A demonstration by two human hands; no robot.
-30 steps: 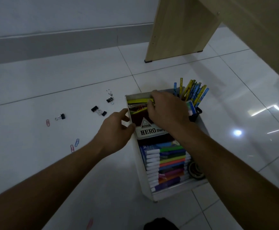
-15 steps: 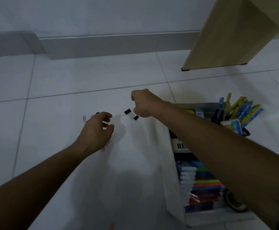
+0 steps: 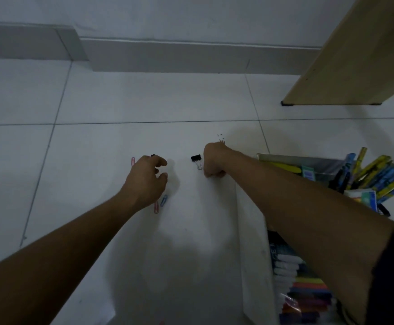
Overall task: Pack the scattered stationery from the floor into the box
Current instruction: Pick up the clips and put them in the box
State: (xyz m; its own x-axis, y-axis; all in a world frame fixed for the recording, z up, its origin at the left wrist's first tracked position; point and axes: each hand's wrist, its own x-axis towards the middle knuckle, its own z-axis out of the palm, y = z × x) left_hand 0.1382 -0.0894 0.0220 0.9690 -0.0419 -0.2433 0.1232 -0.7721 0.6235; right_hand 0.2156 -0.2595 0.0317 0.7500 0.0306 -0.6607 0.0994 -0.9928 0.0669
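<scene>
Head view: left hand (image 3: 145, 179) over floor (image 3: 144, 102), fingers loosely curled, grasping nothing visible. Right hand (image 3: 213, 160) clenched; contents unclear. Binder clip (image 3: 196, 158) just beside it. Box (image 3: 252, 254) at right edge; open tile between hands.

floor (image 3: 144, 102): white glossy tiles, dark grout lines
binder clip (image 3: 196, 158): black, silver handles
paper clips left of binder clip: pink (image 3: 133, 161), pink (image 3: 156, 207), blue (image 3: 164, 200)
box (image 3: 253, 254): white
markers (image 3: 306, 292) in box: multicoloured bodies, white caps
pens (image 3: 378, 174): yellow and blue
</scene>
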